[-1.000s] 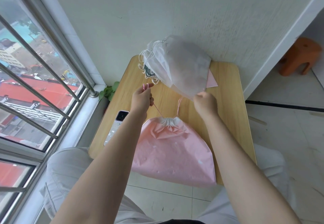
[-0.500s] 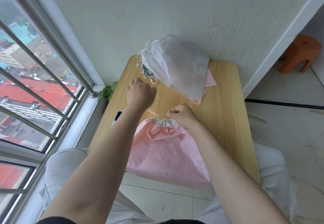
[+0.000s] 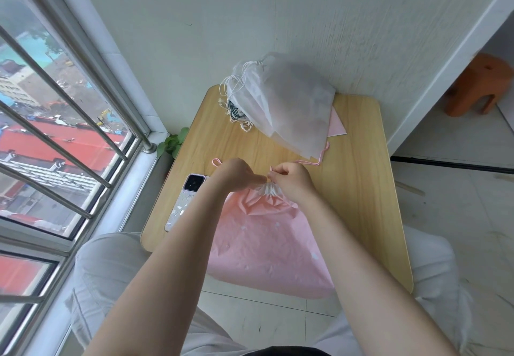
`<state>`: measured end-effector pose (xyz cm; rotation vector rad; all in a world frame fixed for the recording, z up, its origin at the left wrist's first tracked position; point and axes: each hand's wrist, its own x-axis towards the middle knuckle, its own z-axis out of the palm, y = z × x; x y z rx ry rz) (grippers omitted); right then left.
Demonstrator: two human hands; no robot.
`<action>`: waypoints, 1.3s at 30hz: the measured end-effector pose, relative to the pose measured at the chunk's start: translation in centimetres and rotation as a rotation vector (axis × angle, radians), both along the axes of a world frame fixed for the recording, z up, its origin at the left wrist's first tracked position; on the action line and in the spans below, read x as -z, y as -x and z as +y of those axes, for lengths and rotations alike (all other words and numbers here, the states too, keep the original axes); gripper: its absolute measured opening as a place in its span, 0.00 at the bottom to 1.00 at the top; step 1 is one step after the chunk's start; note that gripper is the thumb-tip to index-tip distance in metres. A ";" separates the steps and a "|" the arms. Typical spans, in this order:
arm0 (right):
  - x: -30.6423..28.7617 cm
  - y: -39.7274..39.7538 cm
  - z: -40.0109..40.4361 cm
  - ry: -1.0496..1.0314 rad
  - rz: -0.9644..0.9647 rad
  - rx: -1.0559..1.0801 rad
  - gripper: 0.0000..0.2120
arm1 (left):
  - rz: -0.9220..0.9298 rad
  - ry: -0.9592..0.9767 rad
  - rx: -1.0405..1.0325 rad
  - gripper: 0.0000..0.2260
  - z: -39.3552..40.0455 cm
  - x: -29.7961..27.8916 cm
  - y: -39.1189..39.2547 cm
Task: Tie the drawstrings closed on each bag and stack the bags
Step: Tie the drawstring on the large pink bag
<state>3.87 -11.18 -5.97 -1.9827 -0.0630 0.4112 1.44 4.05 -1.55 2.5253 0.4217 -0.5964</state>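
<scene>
wall: I see white plaster (image 3: 278, 16)
window: barred, on my left (image 3: 55, 122)
floor: pale tiles (image 3: 456, 188)
stool: orange, far right (image 3: 478, 88)
bench: light wood (image 3: 361, 183)

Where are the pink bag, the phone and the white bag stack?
pink bag (image 3: 267, 244), head view, middle of its body
phone (image 3: 185, 202), head view, back of its case
white bag stack (image 3: 292, 99), head view, top bag's face

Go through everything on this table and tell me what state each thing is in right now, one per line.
Pink plastic drawstring bag: mouth gathered shut, lying flat, overhanging the table's near edge.
Pink drawstring cord: slack, trailing across the table.
Left hand: pinching the cord at the neck.
Right hand: pinching the cord.
White translucent bags: stacked against the wall.
Phone: face down.
Wooden table: carrying all.
</scene>
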 end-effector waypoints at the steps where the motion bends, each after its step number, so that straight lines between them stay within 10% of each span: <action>1: 0.0 0.0 0.0 -0.005 -0.003 0.003 0.04 | -0.010 0.024 -0.006 0.14 -0.1 -0.1 0.2; 8: -0.5 0.2 0.2 -0.028 -0.012 0.008 0.04 | -0.246 0.354 -0.271 0.07 -1.1 0.4 0.9; 13: -0.7 0.2 -0.1 -0.026 -0.010 0.014 0.07 | -0.311 1.071 -0.476 0.06 -0.7 0.1 1.5; 18: -1.8 -0.1 0.3 -0.234 -0.090 0.143 0.09 | -0.203 0.535 -0.234 0.07 -1.1 -0.9 1.3; 25: -3.6 -0.3 0.7 -0.307 -0.037 0.019 0.08 | -0.084 0.698 -0.064 0.15 -1.6 -1.9 1.6; 33: -6.0 -0.5 -1.8 0.172 -0.052 -0.237 0.12 | -0.235 0.714 -0.462 0.09 -1.1 -0.1 1.2; 39: -8.2 1.4 -1.6 0.198 0.373 -0.853 0.07 | -0.245 0.708 -0.465 0.07 -0.8 0.1 1.1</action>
